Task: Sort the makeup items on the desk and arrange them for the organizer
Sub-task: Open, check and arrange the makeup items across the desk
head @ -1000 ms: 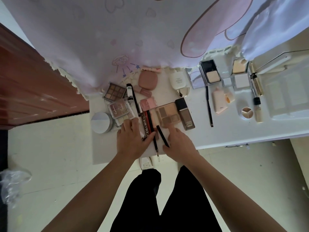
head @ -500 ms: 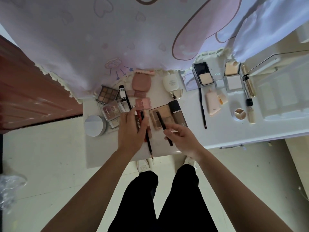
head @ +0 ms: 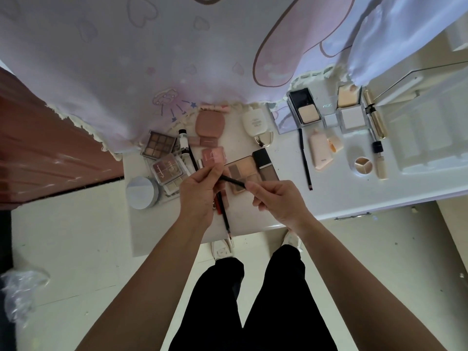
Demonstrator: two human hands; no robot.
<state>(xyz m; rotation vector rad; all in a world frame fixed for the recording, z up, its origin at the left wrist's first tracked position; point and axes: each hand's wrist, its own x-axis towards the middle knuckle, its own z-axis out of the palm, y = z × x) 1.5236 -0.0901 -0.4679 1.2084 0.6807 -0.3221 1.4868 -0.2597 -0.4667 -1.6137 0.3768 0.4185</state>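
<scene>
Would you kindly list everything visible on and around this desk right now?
held pencil: one, black, between both hands
loose pencil: one, black, flat right of centre
nine-pan palette: one, brown, back left
tan palette: one, beige-brown, behind the hands
round jar: one, pale blue, desk's left edge
pink compact: one, dusty pink, near cloth
organizer: one, clear, far right
desk: one, white, beneath everything
left hand: one, pinches held pencil
right hand: one, grips held pencil

Slim black pencil (head: 234, 181) held tilted above brown palette (head: 244, 167) on white desk (head: 342, 196).
</scene>
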